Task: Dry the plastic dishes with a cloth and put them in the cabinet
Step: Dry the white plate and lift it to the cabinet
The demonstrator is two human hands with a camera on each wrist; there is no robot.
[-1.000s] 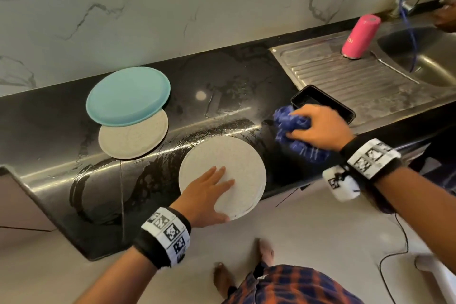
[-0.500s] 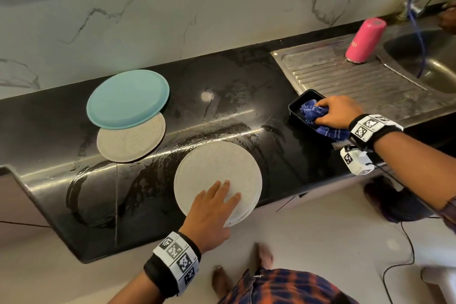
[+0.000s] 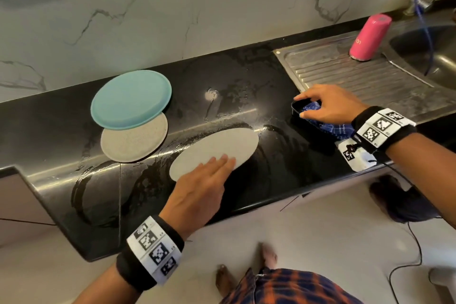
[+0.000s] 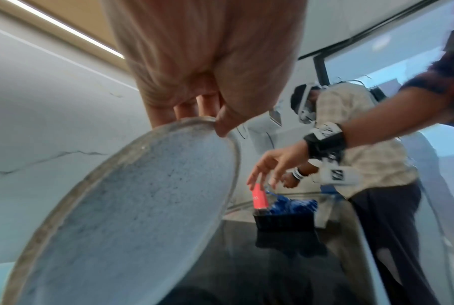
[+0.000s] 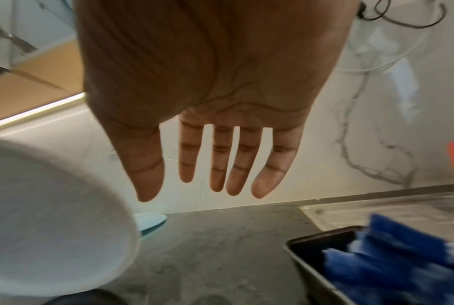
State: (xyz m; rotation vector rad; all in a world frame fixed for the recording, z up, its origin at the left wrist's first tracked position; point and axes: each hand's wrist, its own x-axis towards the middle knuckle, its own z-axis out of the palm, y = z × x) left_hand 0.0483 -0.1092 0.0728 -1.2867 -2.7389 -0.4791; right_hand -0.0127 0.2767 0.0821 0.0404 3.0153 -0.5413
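Note:
A speckled beige plate (image 3: 214,148) (image 4: 129,216) (image 5: 50,227) is tilted up off the wet black counter (image 3: 246,96). My left hand (image 3: 222,163) (image 4: 210,115) grips its near rim, fingers over the top and thumb under the edge. The blue checked cloth (image 3: 330,127) (image 5: 393,258) lies bunched in a black tray (image 3: 296,106) (image 5: 312,258) beside the draining board. My right hand (image 3: 318,106) (image 5: 215,181) hovers just above it with straight, spread fingers, holding nothing. A teal plate (image 3: 130,99) rests upside down on another beige plate (image 3: 133,140) at the back left.
A pink bottle (image 3: 370,37) stands on the steel draining board (image 3: 357,76), with the sink (image 3: 424,49) and tap at the far right. The counter's front edge runs close to my left wrist. Another person (image 4: 358,134) stands by the sink.
My right hand carried the blue cloth to the black tray, let go of it and opened. My left hand went from pressing flat on the beige plate to gripping and tilting it up.

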